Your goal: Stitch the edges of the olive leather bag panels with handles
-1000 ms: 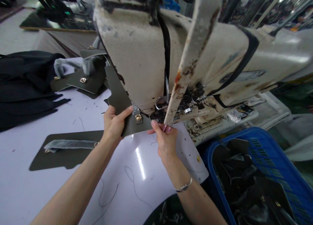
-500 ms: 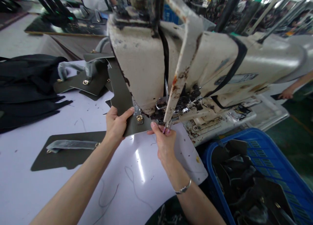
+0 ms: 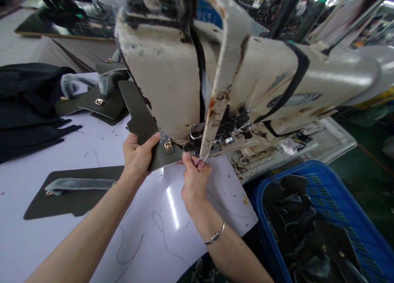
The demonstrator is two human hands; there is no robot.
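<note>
On the white worktable [image 3: 76, 242], the left hand [image 3: 137, 157] grips an olive-green leather panel [image 3: 138, 118] steady beside the rusty cream sewing machine [image 3: 172, 81], while the right hand [image 3: 195, 184] pinches narrowly at something too small to tell.

You logged no legible text in this view. The industrial sewing machine head [image 3: 163, 77] carried a dark nameplate [image 3: 294, 100] on its arm, with pale lettering too blurred and too small to read, so you could record no brand, model or number from it.
</note>
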